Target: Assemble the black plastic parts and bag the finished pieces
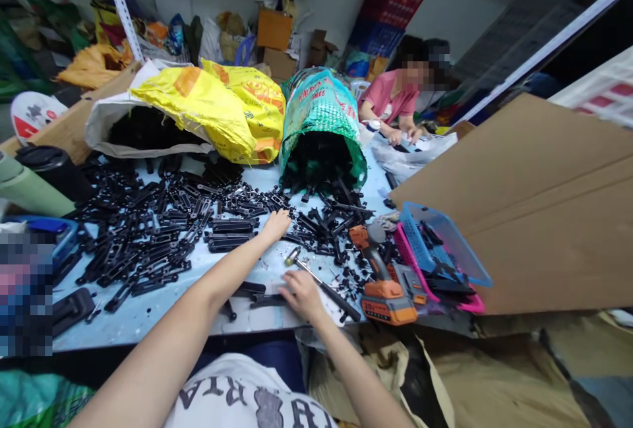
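Observation:
My left hand [277,225] reaches over the table to the edge of a pile of small black parts [252,202]. Its fingers are bent together, and whatever is between them is too small to make out. Close to my body, my right hand [304,295] has its thumb and fingers at the end of a black plastic part [268,301] lying on the table. A second black bar [251,289] lies just left of it. Beside the right hand is a small hammer [324,284], its head pointing away from me and its dark handle slanting right.
An orange cordless drill [383,283] stands right of the hammer, before blue and pink baskets [448,243]. Black links [153,230] cover the left side. An open green sack [321,118] and yellow sacks [212,108] lie behind. Cardboard [534,204] walls the right; a co-worker [393,98] sits beyond.

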A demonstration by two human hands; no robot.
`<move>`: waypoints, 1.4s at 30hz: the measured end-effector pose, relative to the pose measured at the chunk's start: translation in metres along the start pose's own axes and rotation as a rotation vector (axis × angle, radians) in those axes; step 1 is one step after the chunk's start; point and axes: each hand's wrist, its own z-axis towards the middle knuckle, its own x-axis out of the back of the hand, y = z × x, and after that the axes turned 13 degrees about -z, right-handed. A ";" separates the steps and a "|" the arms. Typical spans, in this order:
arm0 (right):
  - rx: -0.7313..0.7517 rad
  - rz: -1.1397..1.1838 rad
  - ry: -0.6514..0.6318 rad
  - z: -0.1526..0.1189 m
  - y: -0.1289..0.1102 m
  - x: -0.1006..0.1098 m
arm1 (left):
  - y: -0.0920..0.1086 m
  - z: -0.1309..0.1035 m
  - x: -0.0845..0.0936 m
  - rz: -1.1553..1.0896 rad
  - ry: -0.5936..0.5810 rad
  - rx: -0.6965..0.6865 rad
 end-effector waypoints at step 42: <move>-0.002 0.580 0.331 0.013 -0.073 0.008 | -0.029 -0.207 0.084 0.082 -0.272 0.282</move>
